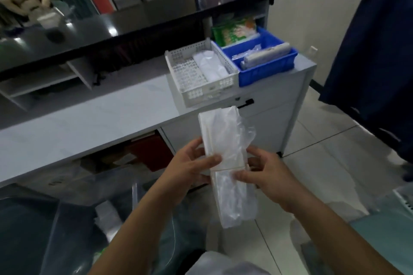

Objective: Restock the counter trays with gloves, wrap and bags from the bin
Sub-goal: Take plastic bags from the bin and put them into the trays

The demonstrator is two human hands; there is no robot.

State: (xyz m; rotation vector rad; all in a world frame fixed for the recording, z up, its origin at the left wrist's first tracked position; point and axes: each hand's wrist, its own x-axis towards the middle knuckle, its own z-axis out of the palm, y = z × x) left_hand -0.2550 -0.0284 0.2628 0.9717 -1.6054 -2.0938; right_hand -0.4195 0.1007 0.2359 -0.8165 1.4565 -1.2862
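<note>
Fingers (213, 159) of both hands on unlabelled bag pack (223, 140)

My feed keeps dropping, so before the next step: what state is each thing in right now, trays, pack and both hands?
Long clear plastic pack: held up in the air, in front of the counter edge.
Left hand: gripping the pack's left side.
Right hand: gripping the pack's right side.
White perforated plastic tray: on the counter, white bundle on its right side, left side bare.
Blue plastic tray: on the counter, holding wrapped items.
</note>
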